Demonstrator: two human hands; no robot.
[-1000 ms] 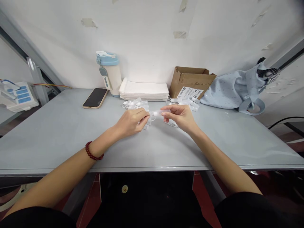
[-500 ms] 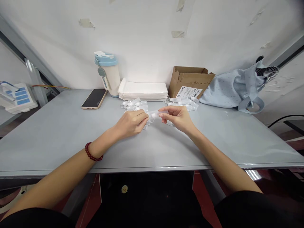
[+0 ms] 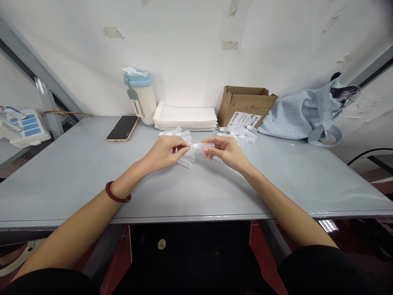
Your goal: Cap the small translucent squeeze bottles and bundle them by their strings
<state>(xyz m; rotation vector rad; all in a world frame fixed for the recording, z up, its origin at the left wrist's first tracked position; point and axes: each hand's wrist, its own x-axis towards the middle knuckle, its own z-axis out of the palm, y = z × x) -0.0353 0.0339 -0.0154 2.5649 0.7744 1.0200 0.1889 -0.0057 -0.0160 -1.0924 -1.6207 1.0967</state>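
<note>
My right hand (image 3: pixel 225 151) holds a small translucent plastic tube (image 3: pixel 207 145) between thumb and fingers, its white end pointing left. Close to that end, the thumb and index finger of my left hand (image 3: pixel 168 151) are pinched together; what is between them is too small to make out. Under and behind my left hand lies a pile of similar translucent tubes (image 3: pixel 184 162), partly hidden by it. Past my right hand rests a second pile of tubes (image 3: pixel 245 134) with thin white loops.
Along the wall stand a blue-lidded cup (image 3: pixel 143 100), a stack of white envelopes (image 3: pixel 186 116), a cardboard box (image 3: pixel 245 102) and a light blue cloth bag (image 3: pixel 291 114). A phone (image 3: pixel 123 128) lies left on the grey table (image 3: pixel 199 196).
My left hand has turned and shifted slightly up and left, its pinch now at the tube's white end. The tube in my right hand has levelled and moved a little left.
</note>
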